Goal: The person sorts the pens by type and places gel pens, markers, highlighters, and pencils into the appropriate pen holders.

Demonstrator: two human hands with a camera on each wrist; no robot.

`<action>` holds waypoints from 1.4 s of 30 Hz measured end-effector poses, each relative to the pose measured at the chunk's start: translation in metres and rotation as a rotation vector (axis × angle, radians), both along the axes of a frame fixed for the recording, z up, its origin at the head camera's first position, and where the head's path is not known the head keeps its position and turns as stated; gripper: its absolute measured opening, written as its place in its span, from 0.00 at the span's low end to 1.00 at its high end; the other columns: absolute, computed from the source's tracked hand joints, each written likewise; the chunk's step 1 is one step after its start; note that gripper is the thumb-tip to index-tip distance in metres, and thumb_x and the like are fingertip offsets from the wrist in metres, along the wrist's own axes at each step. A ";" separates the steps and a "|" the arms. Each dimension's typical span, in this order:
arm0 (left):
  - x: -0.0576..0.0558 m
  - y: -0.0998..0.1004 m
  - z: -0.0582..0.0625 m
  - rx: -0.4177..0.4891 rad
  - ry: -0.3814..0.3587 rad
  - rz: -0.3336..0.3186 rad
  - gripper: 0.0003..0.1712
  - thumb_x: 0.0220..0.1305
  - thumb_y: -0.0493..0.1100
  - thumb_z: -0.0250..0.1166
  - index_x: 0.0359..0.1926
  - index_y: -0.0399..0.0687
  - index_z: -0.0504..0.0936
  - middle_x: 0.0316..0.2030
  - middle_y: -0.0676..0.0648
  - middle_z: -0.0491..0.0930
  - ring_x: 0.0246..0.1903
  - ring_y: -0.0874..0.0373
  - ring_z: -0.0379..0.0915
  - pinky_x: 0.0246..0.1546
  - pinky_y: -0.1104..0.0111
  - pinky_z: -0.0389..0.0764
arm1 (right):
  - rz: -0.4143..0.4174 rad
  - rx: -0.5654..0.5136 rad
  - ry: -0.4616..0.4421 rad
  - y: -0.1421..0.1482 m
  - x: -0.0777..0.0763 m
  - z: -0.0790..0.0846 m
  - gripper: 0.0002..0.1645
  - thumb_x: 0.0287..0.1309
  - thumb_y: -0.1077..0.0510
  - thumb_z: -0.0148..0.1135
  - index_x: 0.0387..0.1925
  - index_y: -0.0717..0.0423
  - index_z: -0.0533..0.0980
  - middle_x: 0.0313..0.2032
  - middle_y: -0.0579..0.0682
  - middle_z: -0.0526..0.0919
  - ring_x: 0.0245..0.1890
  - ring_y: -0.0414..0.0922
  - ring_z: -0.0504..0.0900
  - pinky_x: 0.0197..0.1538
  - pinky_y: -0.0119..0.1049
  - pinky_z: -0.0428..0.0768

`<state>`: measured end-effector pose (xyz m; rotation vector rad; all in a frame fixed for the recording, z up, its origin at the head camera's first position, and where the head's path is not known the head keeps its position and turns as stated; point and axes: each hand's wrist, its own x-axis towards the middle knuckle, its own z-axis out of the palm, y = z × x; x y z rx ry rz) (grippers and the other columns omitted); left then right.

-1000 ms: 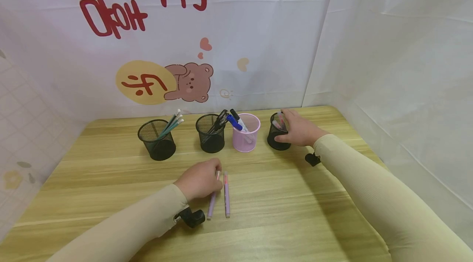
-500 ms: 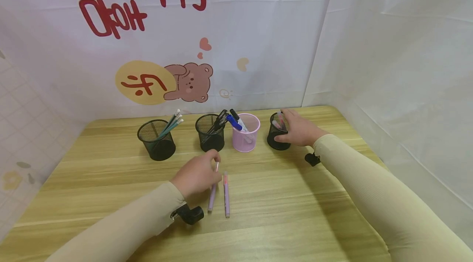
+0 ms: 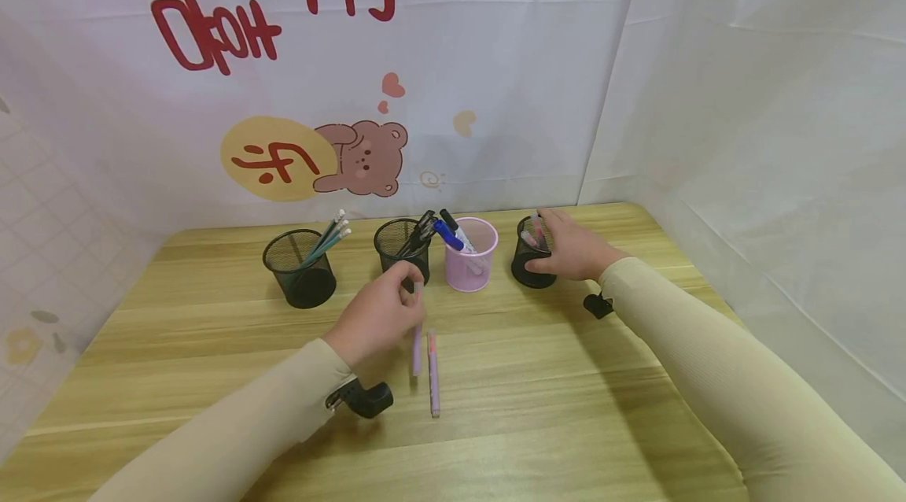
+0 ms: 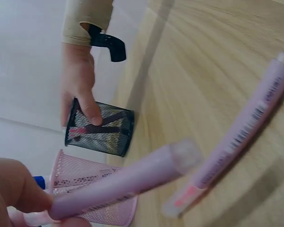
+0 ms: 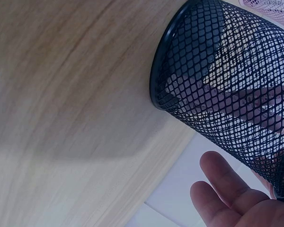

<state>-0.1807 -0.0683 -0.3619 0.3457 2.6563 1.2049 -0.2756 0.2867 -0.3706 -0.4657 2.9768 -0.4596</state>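
Note:
My left hand (image 3: 382, 309) pinches a lilac highlighter (image 3: 417, 348) near its clear-capped end, thumb and fingertips around it. Its other end slants down over the table, and in the left wrist view the lilac barrel (image 4: 118, 182) crosses the picture. A second lilac highlighter (image 3: 435, 384) with a pink section lies on the wood just to the right. At the far right my right hand (image 3: 576, 249) grips a black mesh pen cup (image 3: 527, 266) at its rim, thumb on the near side. Pinkish highlighters (image 5: 236, 104) lean inside that cup, showing through the mesh.
Along the back of the table (image 3: 524, 407) stand a black mesh cup (image 3: 300, 282) with pencils, another black cup (image 3: 398, 270) with dark pens, and a pink cup (image 3: 467, 272) with markers. White printed curtains (image 3: 495, 53) rise behind and at the sides.
My left hand has lifted one highlighter from the table and moved with it toward the back cups, bringing it more upright. My right hand has stayed on its cup.

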 end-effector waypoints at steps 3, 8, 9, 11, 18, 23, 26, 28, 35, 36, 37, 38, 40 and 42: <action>-0.003 0.001 0.001 0.082 0.043 -0.001 0.20 0.65 0.38 0.63 0.58 0.48 0.74 0.31 0.47 0.78 0.24 0.56 0.72 0.26 0.67 0.75 | -0.002 -0.002 0.004 0.000 0.000 0.000 0.60 0.56 0.37 0.75 0.76 0.62 0.55 0.75 0.62 0.62 0.74 0.61 0.67 0.73 0.61 0.71; -0.008 0.003 0.003 0.196 0.083 0.015 0.18 0.68 0.38 0.63 0.58 0.47 0.74 0.29 0.47 0.80 0.24 0.56 0.74 0.23 0.68 0.73 | -0.006 0.002 0.008 -0.001 0.001 0.000 0.63 0.56 0.38 0.75 0.78 0.63 0.52 0.76 0.63 0.60 0.75 0.62 0.67 0.73 0.61 0.71; -0.008 0.003 0.003 0.213 0.086 0.023 0.18 0.68 0.39 0.63 0.58 0.48 0.74 0.30 0.47 0.81 0.24 0.56 0.76 0.23 0.68 0.73 | -0.008 0.002 0.007 -0.001 0.001 0.000 0.63 0.56 0.38 0.75 0.78 0.63 0.52 0.76 0.63 0.60 0.74 0.62 0.67 0.73 0.61 0.71; -0.010 0.004 0.004 0.235 0.098 0.033 0.18 0.69 0.39 0.63 0.58 0.48 0.74 0.31 0.47 0.82 0.26 0.56 0.79 0.24 0.68 0.75 | -0.009 0.001 0.005 -0.001 0.001 0.001 0.63 0.57 0.39 0.75 0.79 0.63 0.52 0.77 0.63 0.60 0.75 0.63 0.67 0.73 0.61 0.71; -0.014 0.008 0.005 0.317 0.126 0.053 0.19 0.70 0.38 0.63 0.59 0.50 0.72 0.33 0.46 0.82 0.27 0.55 0.78 0.26 0.69 0.75 | -0.015 -0.004 -0.009 -0.001 0.002 0.002 0.66 0.58 0.39 0.75 0.82 0.64 0.47 0.79 0.65 0.56 0.77 0.65 0.63 0.76 0.62 0.67; -0.018 0.012 0.006 0.385 0.140 0.063 0.19 0.70 0.38 0.62 0.60 0.48 0.72 0.33 0.45 0.83 0.28 0.53 0.80 0.26 0.70 0.76 | -0.014 -0.011 -0.008 -0.001 0.002 0.002 0.66 0.58 0.40 0.75 0.81 0.64 0.48 0.79 0.65 0.57 0.77 0.65 0.64 0.76 0.63 0.68; -0.019 0.015 0.007 0.430 0.154 0.071 0.20 0.71 0.37 0.61 0.61 0.45 0.71 0.34 0.43 0.84 0.29 0.50 0.83 0.29 0.70 0.79 | -0.010 -0.007 -0.003 -0.001 0.002 0.002 0.65 0.58 0.39 0.75 0.80 0.64 0.49 0.78 0.65 0.58 0.76 0.65 0.64 0.75 0.63 0.68; -0.020 0.018 0.007 0.458 0.168 0.077 0.21 0.71 0.36 0.61 0.62 0.43 0.71 0.34 0.42 0.84 0.30 0.49 0.83 0.30 0.70 0.81 | -0.007 -0.005 -0.001 -0.001 0.002 0.002 0.64 0.58 0.39 0.75 0.80 0.64 0.50 0.78 0.65 0.58 0.77 0.64 0.64 0.75 0.63 0.69; -0.027 0.029 0.005 0.547 0.214 0.117 0.21 0.72 0.36 0.61 0.63 0.42 0.71 0.35 0.40 0.85 0.26 0.55 0.82 0.29 0.70 0.82 | -0.006 -0.004 -0.004 -0.001 0.002 0.002 0.65 0.58 0.39 0.75 0.81 0.65 0.49 0.78 0.65 0.58 0.77 0.64 0.63 0.76 0.62 0.68; -0.028 0.031 0.004 0.562 0.221 0.125 0.21 0.72 0.36 0.62 0.63 0.41 0.71 0.35 0.40 0.85 0.26 0.57 0.82 0.29 0.69 0.82 | -0.005 -0.007 -0.005 -0.001 0.001 0.001 0.65 0.58 0.39 0.75 0.81 0.65 0.49 0.78 0.65 0.58 0.77 0.65 0.63 0.76 0.63 0.68; -0.028 0.032 0.004 0.578 0.228 0.134 0.21 0.72 0.36 0.62 0.63 0.41 0.71 0.35 0.40 0.85 0.25 0.59 0.81 0.28 0.69 0.83 | -0.006 -0.009 -0.007 -0.001 0.002 0.002 0.65 0.58 0.39 0.75 0.81 0.65 0.49 0.78 0.65 0.57 0.77 0.65 0.63 0.76 0.62 0.68; -0.029 0.034 0.004 0.594 0.235 0.143 0.21 0.73 0.36 0.62 0.63 0.40 0.71 0.35 0.40 0.85 0.24 0.60 0.81 0.28 0.69 0.83 | -0.005 -0.011 -0.008 -0.001 0.002 0.002 0.65 0.58 0.39 0.75 0.81 0.64 0.49 0.78 0.65 0.57 0.77 0.65 0.63 0.76 0.62 0.68; -0.031 0.038 0.004 0.619 0.251 0.165 0.20 0.73 0.37 0.62 0.63 0.40 0.71 0.35 0.40 0.85 0.24 0.61 0.81 0.27 0.70 0.82 | -0.005 -0.014 -0.009 -0.001 0.002 0.002 0.65 0.58 0.39 0.75 0.81 0.64 0.49 0.78 0.66 0.58 0.77 0.65 0.64 0.76 0.62 0.68; -0.032 0.043 0.004 0.638 0.267 0.189 0.21 0.73 0.37 0.63 0.63 0.39 0.71 0.34 0.41 0.84 0.24 0.59 0.81 0.26 0.70 0.81 | -0.004 -0.012 -0.009 -0.001 0.001 0.002 0.65 0.58 0.39 0.75 0.80 0.64 0.49 0.78 0.66 0.58 0.77 0.65 0.64 0.76 0.62 0.68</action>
